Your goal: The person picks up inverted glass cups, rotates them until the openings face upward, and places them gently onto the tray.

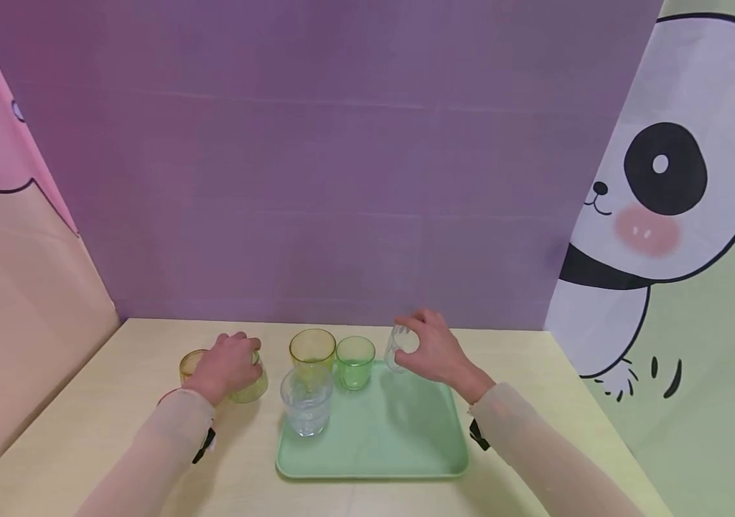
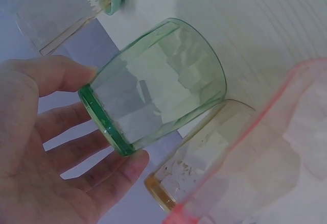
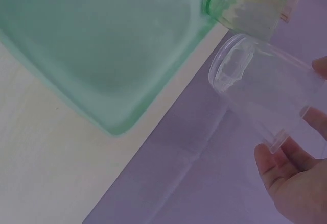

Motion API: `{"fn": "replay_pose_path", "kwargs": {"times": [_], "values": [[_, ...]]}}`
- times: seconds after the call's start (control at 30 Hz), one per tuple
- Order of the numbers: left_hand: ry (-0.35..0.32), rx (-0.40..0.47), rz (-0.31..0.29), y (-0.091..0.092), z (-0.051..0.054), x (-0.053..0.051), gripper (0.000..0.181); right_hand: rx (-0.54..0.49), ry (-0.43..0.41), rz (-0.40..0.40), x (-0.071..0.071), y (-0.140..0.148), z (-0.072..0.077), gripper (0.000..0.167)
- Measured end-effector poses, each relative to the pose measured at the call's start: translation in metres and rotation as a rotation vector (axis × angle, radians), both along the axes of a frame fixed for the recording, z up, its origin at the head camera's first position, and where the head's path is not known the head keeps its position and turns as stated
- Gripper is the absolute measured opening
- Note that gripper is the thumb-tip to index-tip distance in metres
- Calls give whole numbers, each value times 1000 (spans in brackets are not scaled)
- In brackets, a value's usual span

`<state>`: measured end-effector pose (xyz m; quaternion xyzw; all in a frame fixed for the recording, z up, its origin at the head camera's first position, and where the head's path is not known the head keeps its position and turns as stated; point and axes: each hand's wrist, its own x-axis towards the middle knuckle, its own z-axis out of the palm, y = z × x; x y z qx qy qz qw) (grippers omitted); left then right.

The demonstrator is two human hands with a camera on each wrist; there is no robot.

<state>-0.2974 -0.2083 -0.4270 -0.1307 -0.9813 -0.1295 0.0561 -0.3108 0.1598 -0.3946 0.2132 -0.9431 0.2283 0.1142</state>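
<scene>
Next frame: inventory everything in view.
Table: 1, pale, under tray
Tray: 1, green, on table
Yellow glass: 1, yellow, tray's back left
Clear glass: 1, clear, tray's left
Green glass: 1, green, tray's back
Held clear glass: 1, clear, right hand
Held green glass: 1, green, left hand
Amber glass: 1, amber, by left hand
Pink glass: 1, pink, by amber glass
Backdrop: 1, purple, behind table
Panda: 1, black-and-white, right wall
Cartoon: 1, pink, left wall
Sleeves: 2, pale, on arms
Straps: 2, black, at cuffs
Hands: 2, bare, over table
</scene>
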Motion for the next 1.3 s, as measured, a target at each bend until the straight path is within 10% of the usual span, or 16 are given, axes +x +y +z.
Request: {"fn": "replay_pose_path", "kwargs": {"times": [1.3], "values": [[11,-11,8,1,-2,0,40,132,-76,16,-18,-19,-43,59]]}}
